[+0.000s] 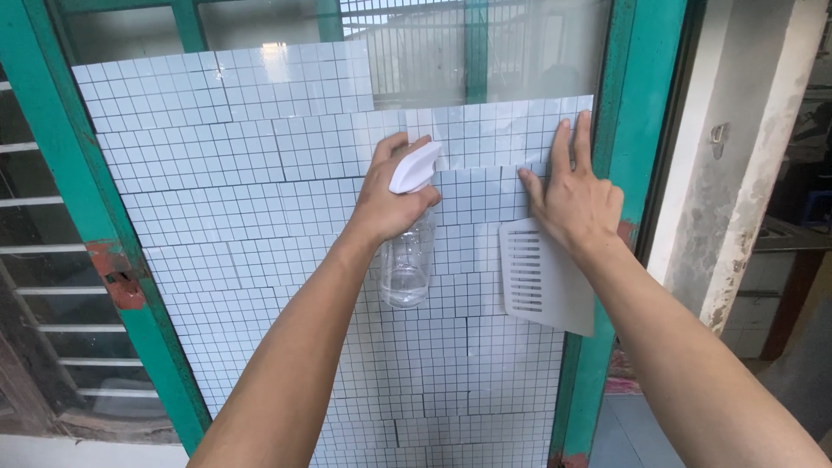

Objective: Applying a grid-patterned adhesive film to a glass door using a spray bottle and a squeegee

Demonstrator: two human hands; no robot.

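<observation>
Bottle (pixel 407 264), clear, nearly empty and light, sits gripped at the neck in your left hand (pixel 390 195); beside it, your right hand (pixel 572 195) presses flat, pinning the stiff white scraper (pixel 542 277) against the slippery gridded film (pixel 260 199).

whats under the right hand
The right hand lies flat on gridded film stuck to the window, a white scraper below its palm. The film beneath the hand is hidden.

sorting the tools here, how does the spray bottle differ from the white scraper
The clear plastic spray bottle with white trigger head is see-through and rounded; the flat white plastic scraper is opaque and ribbed. The left hand grips the bottle; the right hand lies flat over the scraper against the grid-patterned film. Both are plastic.
</observation>
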